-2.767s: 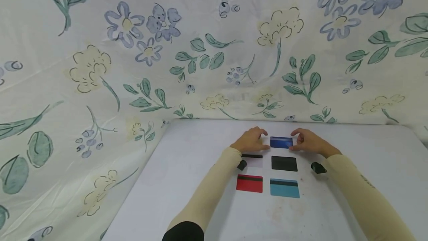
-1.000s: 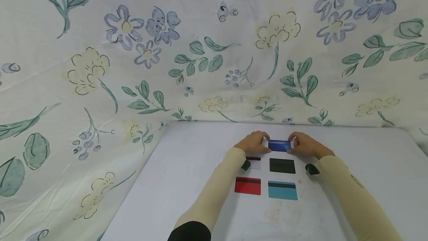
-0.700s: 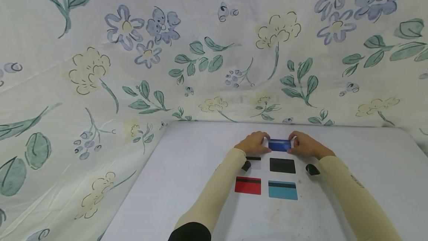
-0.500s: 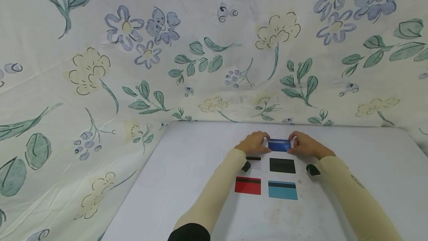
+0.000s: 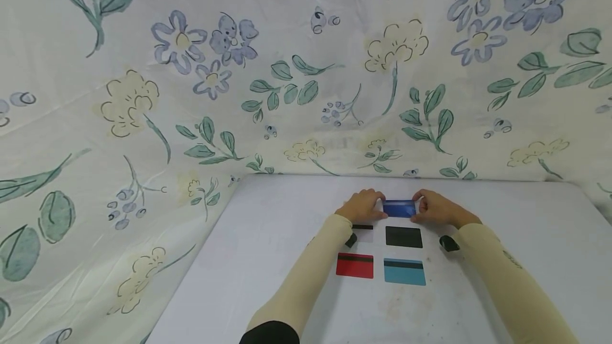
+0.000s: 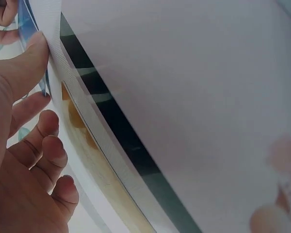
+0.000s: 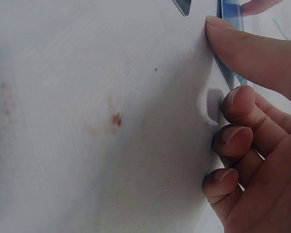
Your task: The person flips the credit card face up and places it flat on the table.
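A blue card (image 5: 399, 209) with a pale stripe along its far edge is at the back of the group of cards. My left hand (image 5: 360, 205) pinches its left end between thumb and forefinger. On the opposite short edge, my right hand (image 5: 440, 209) pinches it the same way. In the left wrist view the blue card (image 6: 26, 22) stands tilted behind my thumb, and my other fingers curl loosely. The right wrist view shows the card (image 7: 232, 13) partly hidden by my thumb, with the remaining fingertips near the white surface.
Nearer me lie a black card (image 5: 404, 237), a red card (image 5: 355, 266), a light blue card (image 5: 404, 272) and a pale striped card (image 5: 365, 234), partly hidden by my left wrist. The white table (image 5: 268, 238) meets a flowered cloth (image 5: 334, 78) behind.
At first both hands were spread beside the flat blue card; they have closed in and now pinch its two ends. Over the last second the hands and card hold almost still.
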